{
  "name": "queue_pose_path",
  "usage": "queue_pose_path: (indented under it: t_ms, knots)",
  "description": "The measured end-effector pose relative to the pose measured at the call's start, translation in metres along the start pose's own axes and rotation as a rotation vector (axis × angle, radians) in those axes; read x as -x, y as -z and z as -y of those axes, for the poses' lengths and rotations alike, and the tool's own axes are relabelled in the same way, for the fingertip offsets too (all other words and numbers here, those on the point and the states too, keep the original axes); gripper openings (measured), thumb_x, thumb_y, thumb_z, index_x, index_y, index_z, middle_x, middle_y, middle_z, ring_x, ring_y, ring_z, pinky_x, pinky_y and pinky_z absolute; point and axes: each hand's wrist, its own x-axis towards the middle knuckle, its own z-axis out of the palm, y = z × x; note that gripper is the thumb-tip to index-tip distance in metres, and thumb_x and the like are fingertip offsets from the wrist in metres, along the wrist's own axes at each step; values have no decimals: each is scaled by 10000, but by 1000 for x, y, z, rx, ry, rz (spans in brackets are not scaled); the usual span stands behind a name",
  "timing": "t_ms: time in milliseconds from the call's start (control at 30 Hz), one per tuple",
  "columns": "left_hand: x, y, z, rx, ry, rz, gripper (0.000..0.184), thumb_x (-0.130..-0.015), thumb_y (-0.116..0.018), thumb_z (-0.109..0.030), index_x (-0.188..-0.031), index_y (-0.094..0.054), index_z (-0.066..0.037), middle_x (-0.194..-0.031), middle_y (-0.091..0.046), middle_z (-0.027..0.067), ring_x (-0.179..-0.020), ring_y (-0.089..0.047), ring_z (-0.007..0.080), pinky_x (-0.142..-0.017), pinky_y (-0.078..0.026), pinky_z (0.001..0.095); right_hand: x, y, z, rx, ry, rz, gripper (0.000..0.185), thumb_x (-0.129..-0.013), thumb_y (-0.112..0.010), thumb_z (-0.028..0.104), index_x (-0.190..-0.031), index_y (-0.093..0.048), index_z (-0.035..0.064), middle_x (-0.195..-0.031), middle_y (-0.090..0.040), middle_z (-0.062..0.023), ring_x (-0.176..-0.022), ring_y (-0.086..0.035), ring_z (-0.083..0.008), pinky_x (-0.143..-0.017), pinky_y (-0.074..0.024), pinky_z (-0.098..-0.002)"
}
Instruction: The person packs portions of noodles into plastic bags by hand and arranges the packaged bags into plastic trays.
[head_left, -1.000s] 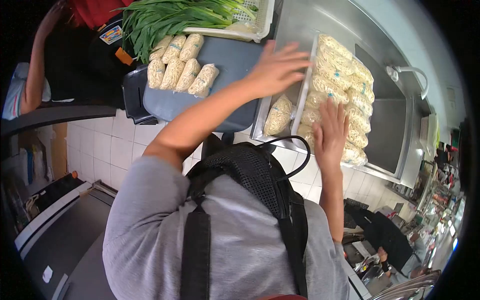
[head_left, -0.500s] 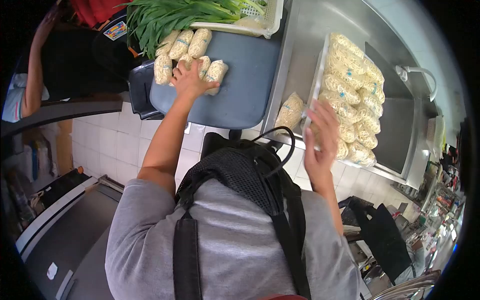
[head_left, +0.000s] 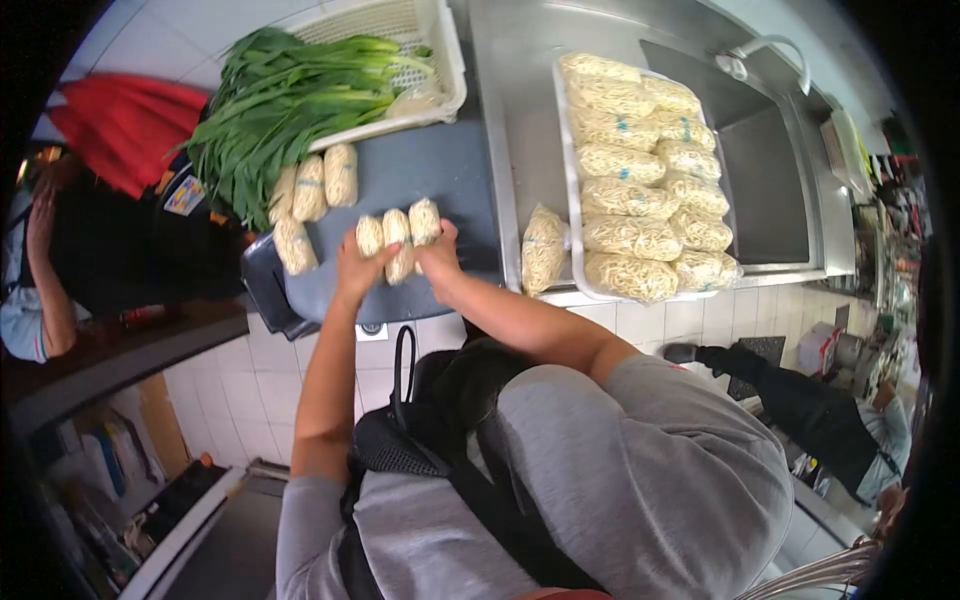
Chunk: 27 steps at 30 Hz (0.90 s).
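Observation:
Three bagged noodle packs (head_left: 397, 228) stand side by side between my hands over the blue-grey board (head_left: 462, 185). My left hand (head_left: 360, 268) presses on the left end of this row, thumb toward the middle pack. At the other end, my right hand (head_left: 438, 262) is wrapped round the right pack. Whether the row is lifted off the board I cannot tell. Several more noodle packs (head_left: 311, 190) lie behind and to the left, partly beneath long green leaves. A white tray (head_left: 577, 235) filled with two columns of bagged noodles (head_left: 625, 200) rests on the steel counter to the right.
One noodle bag (head_left: 543, 250) lies on the counter left of the tray. A white plastic basket (head_left: 440, 60) of leafy greens (head_left: 300, 95) is at the back. A steel sink (head_left: 765, 170) with a faucet (head_left: 735, 65) is far right. Other people (head_left: 45, 290) are at both sides.
My right hand has come from beside the tray to the board and taken hold of the packs. The three packs are now grouped between both hands, apart from the others. The view has shifted right.

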Motion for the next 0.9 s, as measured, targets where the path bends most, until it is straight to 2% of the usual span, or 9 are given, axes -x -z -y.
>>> queue_pose_path:
  t_ms: [100,233,400,467,567,667,733,800,900]
  knots:
    - [31,4,-33,542,212,136,725,-714,-872,-211,-1279,-457,-23,-1218,-574,147,-1104,-580,244,-941,-482,389,6,9,1,-8,17,22,735,-729,-682,110,-1380,-341,126,-1397,-399,-186,-1305,-370,-387,-1095,-306,-452]
    - [52,9,-58,705,171,37,688,-757,-822,-90,-1310,-416,-36,-1202,-580,100,-1086,-587,201,-928,-494,348,42,28,44,78,221,123,727,-690,-641,64,-1352,-343,114,-1337,-403,-169,-1235,-400,-348,-1054,-329,-415]
    - [33,57,-173,624,-162,3,719,-739,-821,-60,-1341,-429,-29,-1230,-586,106,-1091,-591,201,-954,-485,337,76,69,109,-217,495,303,698,-701,-655,85,-1316,-326,111,-1262,-400,-151,-1195,-408,-332,-1009,-360,-423]
    - [10,75,-231,523,-342,81,724,-708,-839,-63,-1325,-464,-20,-1218,-594,105,-1092,-591,203,-956,-483,343,115,109,159,-458,486,418,637,-759,-606,-18,-1307,-302,96,-1286,-422,-126,-1161,-472,-224,-963,-413,-343]
    - [-18,78,-337,278,-653,260,740,-696,-861,-174,-1313,-487,-8,-1185,-615,113,-1066,-606,198,-940,-488,334,149,157,192,-686,640,383,539,-822,-601,15,-1281,-336,112,-1279,-456,-132,-1184,-500,-230,-993,-427,-427]
    - [-33,46,-431,80,-756,547,760,-744,-830,-270,-1363,-467,-21,-1234,-604,113,-1075,-611,195,-954,-480,326,176,211,207,-808,731,207,464,-856,-581,47,-1263,-370,115,-1272,-485,-144,-1196,-514,-264,-1010,-430,-513]
    - [-52,0,-475,-18,-1092,519,712,-803,-772,-369,-1364,-491,-31,-1261,-597,168,-1162,-567,260,-1010,-444,374,180,248,210,-868,768,59,415,-868,-565,68,-1246,-401,117,-1265,-507,-143,-1194,-518,-300,-1012,-426,-562]
    - [-60,-45,-515,-78,-930,791,927,-730,-839,-374,-1462,-360,-65,-1405,-479,162,-1307,-445,236,-1098,-355,367,172,286,209,-942,749,81,579,-839,-570,20,-1310,-252,130,-1180,-435,-114,-1086,-511,-276,-954,-471,-541]
    - [-101,-161,-511,-160,-930,1012,849,-707,-815,-459,-1360,-488,-25,-1280,-588,156,-1158,-578,241,-995,-444,362,129,326,175,-974,596,58,556,-877,-575,66,-1321,-244,109,-1127,-458,-121,-1030,-512,-306,-973,-466,-586]
